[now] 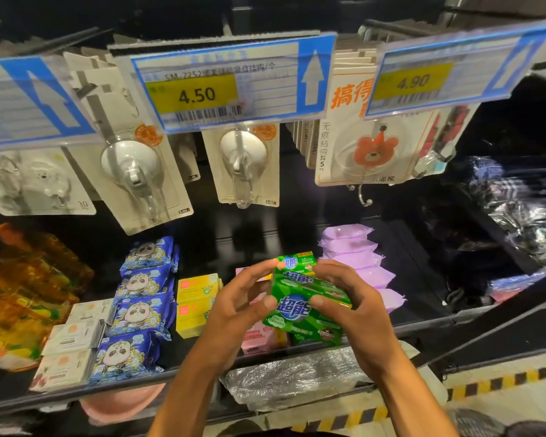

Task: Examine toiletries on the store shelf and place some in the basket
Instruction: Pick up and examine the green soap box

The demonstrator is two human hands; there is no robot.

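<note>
I hold a green soap pack (300, 298) with blue and white lettering in front of the shelf. My left hand (237, 301) grips its left side with thumb and fingertips. My right hand (350, 301) grips its right side, thumb on the front face. Below the pack, pink soap boxes (256, 339) sit on the dark shelf (202, 364). No basket is in view.
Blue panda packs (139, 307), yellow boxes (196, 302), white boxes (73, 342) and orange packs (19, 291) line the shelf to the left. Purple packs (356, 257) lie to the right. Hook packages (142, 171) and price tags (221, 83) hang above. Striped floor tape (498, 381) runs at lower right.
</note>
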